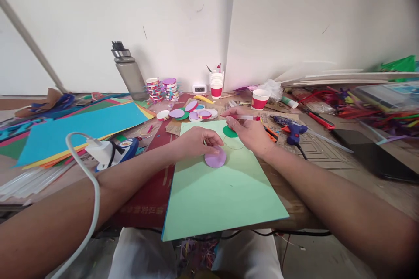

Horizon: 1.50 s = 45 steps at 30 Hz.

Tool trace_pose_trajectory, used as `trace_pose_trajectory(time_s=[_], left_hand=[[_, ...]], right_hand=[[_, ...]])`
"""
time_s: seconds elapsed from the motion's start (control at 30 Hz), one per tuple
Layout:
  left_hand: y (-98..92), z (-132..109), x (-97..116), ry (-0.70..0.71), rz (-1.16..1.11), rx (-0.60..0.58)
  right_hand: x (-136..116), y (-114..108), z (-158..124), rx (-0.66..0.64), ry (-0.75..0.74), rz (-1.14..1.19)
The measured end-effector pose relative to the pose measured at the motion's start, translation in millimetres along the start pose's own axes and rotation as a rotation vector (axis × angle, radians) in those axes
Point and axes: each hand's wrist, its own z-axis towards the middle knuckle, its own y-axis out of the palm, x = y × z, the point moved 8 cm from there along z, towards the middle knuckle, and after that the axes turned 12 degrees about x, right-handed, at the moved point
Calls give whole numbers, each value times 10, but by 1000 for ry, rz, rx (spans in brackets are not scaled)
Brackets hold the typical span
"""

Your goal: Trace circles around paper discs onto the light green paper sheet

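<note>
A pale green sheet of paper [225, 192] lies before me with a drawn circle outline on it. My left hand [199, 143] has its fingertips closed on the edge of a purple paper disc [215, 158], which rests on the sheet. Between the fingers of my right hand [250, 134] lies a pen [247, 117] with a red end, pointing sideways. The fingertips of that hand touch or hover by a green paper disc [230, 131] at the sheet's far edge; I cannot tell which.
Behind the sheet are loose discs and cup rims [196, 113], a red-and-white paper cup [260, 99] and a clock [199, 89]. A glue gun [293, 130] and a black phone [373, 152] lie right. Coloured paper [85, 128], a bottle [130, 74] and a white cable [94, 209] are left.
</note>
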Motion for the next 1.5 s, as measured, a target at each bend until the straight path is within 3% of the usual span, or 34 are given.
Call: trace_pose_trajectory(time_s=[0.17, 0.27, 0.43, 0.5, 0.6, 0.73, 0.97, 1.1, 1.33, 1.5], left_hand=[[-41, 18, -23, -18, -35, 48], [-111, -6, -89, -75, -180, 104], [-642, -13, -173, -48, -535, 511], [-813, -17, -239, -38, -680, 620], [-942, -33, -385, -81, -773, 722], [-952, -62, -491, -119, -775, 785], [-841, -47, -559, -166, -698, 768], [-790, -41, -517, -113, -606, 702], [-542, -36, -215, -37, -396, 390], [-314, -38, -165, -42, -355, 205]], right_hand=[[23, 3, -41, -23, 1, -4], [99, 2, -45, -27, 54, 58], [125, -55, -4, 8, 66, 71], [111, -88, 7, 30, 72, 40], [88, -125, 13, 54, 67, -21], [83, -138, 16, 53, 16, -111], [108, -157, 10, 67, -56, -149], [100, -148, 5, 55, -69, -167], [41, -132, 0, 15, -160, -204], [22, -114, -1, -22, -186, -229]])
